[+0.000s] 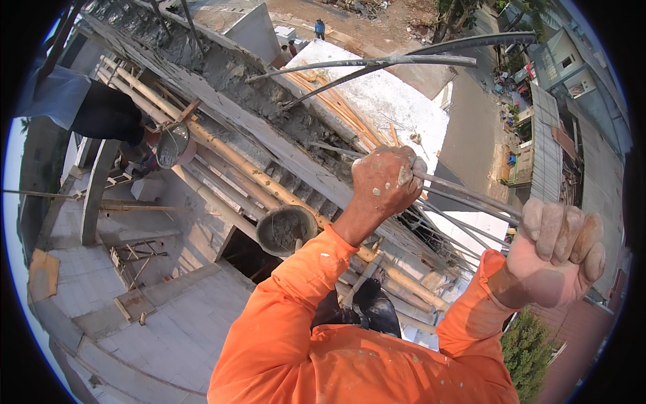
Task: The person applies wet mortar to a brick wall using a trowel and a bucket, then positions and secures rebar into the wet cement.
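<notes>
My left hand (387, 180), speckled with dried mortar, is closed in a fist around a grey steel rebar (469, 194). That bar runs out to the right, where my right hand (562, 250) is curled shut on it, with dusty grey fingers turned up. More rebars (464, 229) lie in a loose bunch just below the held one. Beyond my left hand, bent rebars (377, 62) stick out over a wall top (245, 91) filled with rough wet concrete. A round bucket of grey mortar (286, 230) stands left of my left forearm.
Bamboo scaffold poles (235, 155) run diagonally beneath me, beside a dark opening (245, 254). At the upper left a co-worker (101, 111) is near another mortar bucket (173, 147). Far below are a white roof slab (397, 101), a road (474, 114) and people.
</notes>
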Demonstrator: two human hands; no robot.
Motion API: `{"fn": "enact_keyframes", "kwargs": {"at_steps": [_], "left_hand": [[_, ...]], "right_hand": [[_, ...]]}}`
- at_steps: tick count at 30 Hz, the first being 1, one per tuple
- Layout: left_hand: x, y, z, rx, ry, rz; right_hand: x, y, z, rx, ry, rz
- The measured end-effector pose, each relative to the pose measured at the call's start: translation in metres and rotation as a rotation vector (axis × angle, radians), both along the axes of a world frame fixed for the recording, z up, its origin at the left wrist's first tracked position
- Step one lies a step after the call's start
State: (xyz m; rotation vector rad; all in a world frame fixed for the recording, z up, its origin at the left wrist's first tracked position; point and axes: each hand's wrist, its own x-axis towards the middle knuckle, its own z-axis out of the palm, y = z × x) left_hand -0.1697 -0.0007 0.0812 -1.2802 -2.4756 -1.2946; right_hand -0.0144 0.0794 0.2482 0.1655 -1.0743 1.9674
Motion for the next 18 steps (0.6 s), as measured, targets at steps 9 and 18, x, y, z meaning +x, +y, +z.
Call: {"fn": "enact_keyframes", "kwargs": {"at_steps": [9, 18], "left_hand": [[-0.107, 0.006, -0.114, -0.202, 0.144, 0.110], [-0.124, -0.003, -0.073, -0.520, -0.032, 0.082]], "right_hand": [[-0.122, -0.023, -0.124, -0.374, -0.217, -0.078], [-0.151, 0.007, -0.145, -0.477, -0.231, -0.059]]}}
